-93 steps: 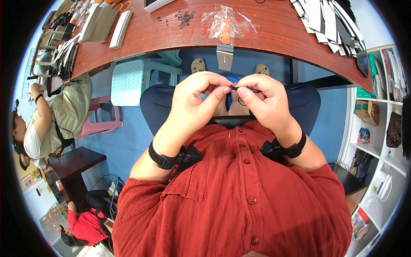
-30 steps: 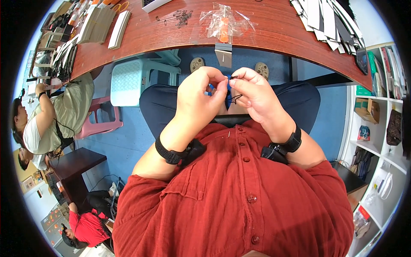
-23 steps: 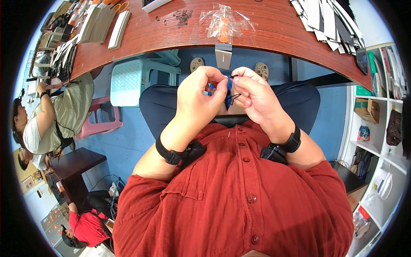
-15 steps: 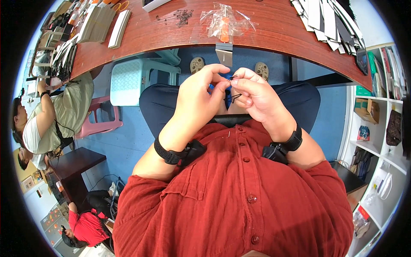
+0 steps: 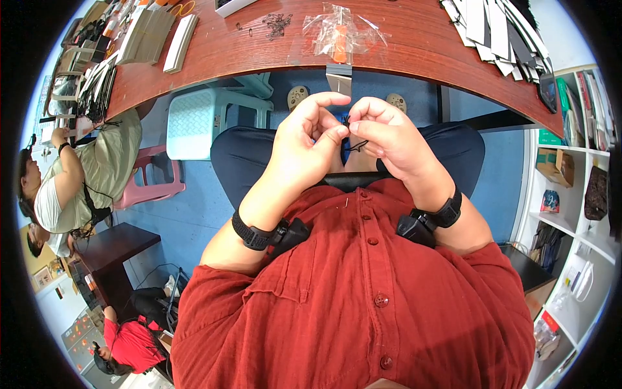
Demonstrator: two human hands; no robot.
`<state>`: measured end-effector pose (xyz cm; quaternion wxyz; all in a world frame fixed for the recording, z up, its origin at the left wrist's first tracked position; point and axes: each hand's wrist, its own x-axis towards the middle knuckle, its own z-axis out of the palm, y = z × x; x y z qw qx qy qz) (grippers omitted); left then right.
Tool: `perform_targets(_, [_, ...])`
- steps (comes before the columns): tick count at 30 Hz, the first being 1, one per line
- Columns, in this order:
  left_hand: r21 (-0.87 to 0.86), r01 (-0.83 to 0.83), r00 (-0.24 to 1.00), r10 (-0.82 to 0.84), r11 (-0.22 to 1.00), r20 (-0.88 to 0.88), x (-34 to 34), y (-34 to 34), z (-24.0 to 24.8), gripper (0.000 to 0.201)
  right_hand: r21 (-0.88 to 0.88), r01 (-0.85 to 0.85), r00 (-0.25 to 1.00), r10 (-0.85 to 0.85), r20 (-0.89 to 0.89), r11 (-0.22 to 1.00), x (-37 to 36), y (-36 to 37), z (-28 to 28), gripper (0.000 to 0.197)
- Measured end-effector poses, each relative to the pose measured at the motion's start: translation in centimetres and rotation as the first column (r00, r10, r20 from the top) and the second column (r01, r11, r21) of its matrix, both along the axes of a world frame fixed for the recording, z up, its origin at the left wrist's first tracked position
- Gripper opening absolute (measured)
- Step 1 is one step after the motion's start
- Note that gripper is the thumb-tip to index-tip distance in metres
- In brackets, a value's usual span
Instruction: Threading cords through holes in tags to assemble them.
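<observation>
Over my lap, just short of the table edge, my two hands meet fingertip to fingertip around a thin black cord (image 5: 357, 146). My right hand (image 5: 394, 139) pinches it between thumb and forefinger, and a loose loop hangs below those fingers. My left hand (image 5: 299, 139) has its forefinger arched out, while its thumb and curled fingers close at the cord's other side; the exact grip is partly hidden. Beyond them, a grey and black flat piece (image 5: 339, 83) juts from the table edge, below an orange-handled tool (image 5: 340, 42) amid crumpled clear film (image 5: 321, 35).
The reddish-brown table (image 5: 227, 55) carries small black cord loops (image 5: 277, 26), stacks of white strips (image 5: 181, 44) and black-and-white cards (image 5: 499, 35). A pale turquoise stool (image 5: 194, 123) stands left of my legs. Another person (image 5: 71, 175) sits at the left; shelves (image 5: 573, 214) line the right.
My left hand's fingers have opened up somewhat and drawn slightly away from the right fingertips. The right hand has shifted a little, and the cord's loop has changed shape.
</observation>
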<state>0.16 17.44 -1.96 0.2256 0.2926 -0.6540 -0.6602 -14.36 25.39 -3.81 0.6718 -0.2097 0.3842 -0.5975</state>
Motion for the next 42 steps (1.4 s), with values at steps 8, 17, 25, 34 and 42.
perform_targets(8, [-0.132, 0.014, 0.998, -0.004, 0.991, 0.070, 0.1, 0.1, 0.1, 0.033, 0.055, 0.019, 1.000, -0.018, -0.017, 0.998, 0.2, 0.1, 0.5, 0.004])
perform_targets(17, [-0.688, 0.150, 0.981, -0.022, 0.710, 0.191, 0.7, -0.8, 0.9, 0.029, 0.120, -0.009, 0.987, 0.028, -0.156, 0.993, 0.2, 0.1, 0.0, 0.010])
perform_targets(25, [-0.575, 0.064, 0.978, 0.062, 0.816, 0.197, 1.9, -1.4, 0.2, 0.009, 0.051, -0.123, 0.875, 0.133, -0.465, 0.991, -0.7, 0.4, -1.3, 0.017])
perform_targets(34, [0.053, 0.204, 0.966, -0.210, 0.977, 0.154, 1.7, -1.5, -4.6, 0.005, -0.105, -0.017, 1.000, 0.019, 0.015, 0.994, 0.7, 0.0, -0.5, 0.023])
perform_targets(42, [-0.102, 0.331, 0.905, -0.285, 0.938, 0.317, 1.3, -2.5, -4.7, 0.011, -0.193, 0.100, 0.962, -0.144, -0.233, 0.976, 0.7, -1.1, -1.0, 0.018])
